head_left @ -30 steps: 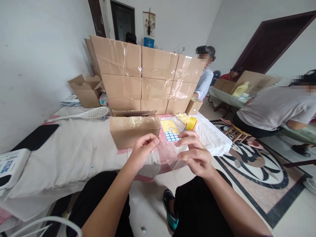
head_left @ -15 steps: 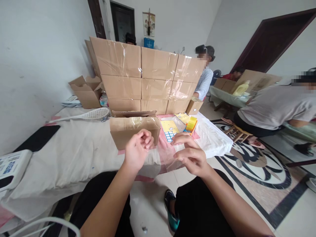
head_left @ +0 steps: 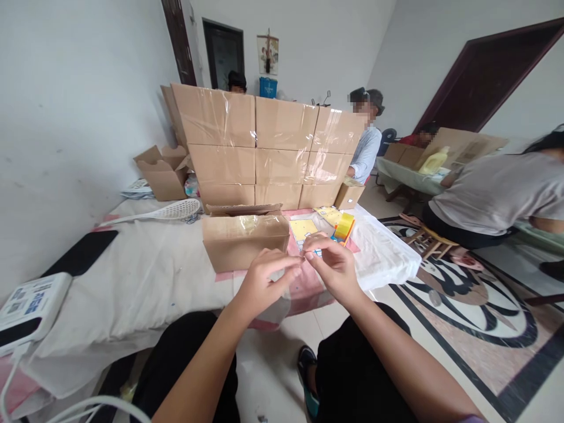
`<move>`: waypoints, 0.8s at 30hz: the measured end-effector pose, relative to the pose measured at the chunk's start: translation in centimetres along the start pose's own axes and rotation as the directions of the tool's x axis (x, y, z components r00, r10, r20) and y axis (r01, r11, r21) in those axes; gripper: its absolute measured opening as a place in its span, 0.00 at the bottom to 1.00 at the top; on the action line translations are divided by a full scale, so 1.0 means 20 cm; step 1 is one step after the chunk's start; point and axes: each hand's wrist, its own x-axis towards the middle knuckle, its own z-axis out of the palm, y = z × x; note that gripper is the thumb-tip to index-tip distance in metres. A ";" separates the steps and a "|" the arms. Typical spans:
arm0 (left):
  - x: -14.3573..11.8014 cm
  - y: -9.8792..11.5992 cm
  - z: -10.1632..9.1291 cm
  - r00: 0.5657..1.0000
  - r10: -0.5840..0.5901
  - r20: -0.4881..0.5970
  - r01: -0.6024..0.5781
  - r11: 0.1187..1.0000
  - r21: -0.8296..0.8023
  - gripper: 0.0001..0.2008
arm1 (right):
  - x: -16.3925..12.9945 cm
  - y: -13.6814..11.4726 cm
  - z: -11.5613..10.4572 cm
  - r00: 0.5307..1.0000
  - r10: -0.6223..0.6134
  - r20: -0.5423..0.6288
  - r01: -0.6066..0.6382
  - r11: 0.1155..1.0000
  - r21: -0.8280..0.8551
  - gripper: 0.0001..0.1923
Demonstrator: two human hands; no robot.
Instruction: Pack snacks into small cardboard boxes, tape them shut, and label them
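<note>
Clear film: a thin see-through plastic bag [head_left: 294, 281] hangs between both hands at the picture's middle, over the near edge of the table; its lower part drops toward 6 o'clock and is hard to make out.
Left hand: the left hand [head_left: 263, 286] pinches the bag's top edge between thumb and forefinger, the other fingers loosely curled.
Right hand: the right hand [head_left: 331, 265] pinches the same edge just at 3 o'clock of the left, fingertips of the two hands nearly touching.
Small box: a low brown carton [head_left: 244, 241] with taped top sits on the table at 11 o'clock of the hands, just beyond them.
Card sheets: yellow printed cards [head_left: 304, 229] lie at 12 o'clock of the right hand, partly hidden by the fingers.
Tape: a yellow tape roll [head_left: 345, 225] rests at 1 o'clock, near the cards.
Table: a white cloth-covered table [head_left: 145, 282] spreads toward 9 o'clock.
Carton wall: stacked taped boxes [head_left: 268, 153] stand at 12 o'clock, well behind the small box.
Swatter: a white mesh swatter [head_left: 170, 210] lies at 10 o'clock.
Device: a white device [head_left: 30, 302] sits at the far 9 o'clock edge.
Others: a person in a grey shirt [head_left: 493, 191] sits at 3 o'clock, well apart.
</note>
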 end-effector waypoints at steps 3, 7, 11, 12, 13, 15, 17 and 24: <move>0.02 -0.01 0.02 0.977 -0.204 -0.054 0.194 0.968 -0.157 0.12 | 0.03 0.05 0.04 0.995 0.073 -0.072 -0.077 0.996 -0.051 0.03; 0.05 -0.03 0.01 0.915 -0.398 -0.069 0.359 0.880 -0.312 0.14 | 0.09 0.10 0.11 0.983 0.129 -0.131 -0.144 0.984 -0.110 0.04; 0.07 -0.05 -0.03 0.877 -0.463 -0.130 0.408 0.859 -0.308 0.14 | 0.15 0.13 0.20 0.972 0.166 -0.165 -0.187 0.975 -0.119 0.04; 0.07 -0.06 -0.04 0.871 -0.470 -0.142 0.415 0.859 -0.299 0.14 | 0.16 0.14 0.22 0.972 0.173 -0.159 -0.194 0.973 -0.127 0.05; 0.07 -0.07 -0.04 0.866 -0.477 -0.151 0.424 0.860 -0.286 0.14 | 0.17 0.14 0.23 0.973 0.176 -0.148 -0.197 0.970 -0.140 0.05; 0.06 -0.10 -0.07 0.845 -0.504 -0.177 0.454 0.853 -0.258 0.16 | 0.20 0.15 0.25 0.977 0.166 -0.133 -0.188 0.967 -0.173 0.06; 0.04 -0.14 -0.10 0.811 -0.544 -0.215 0.503 0.837 -0.216 0.20 | 0.23 0.17 0.24 0.977 0.142 -0.162 -0.173 0.966 -0.193 0.08; 0.06 -0.24 -0.28 0.860 -0.097 -0.501 0.347 0.830 0.436 0.12 | 0.34 0.18 0.08 0.949 0.115 -0.294 -0.162 0.976 -0.142 0.12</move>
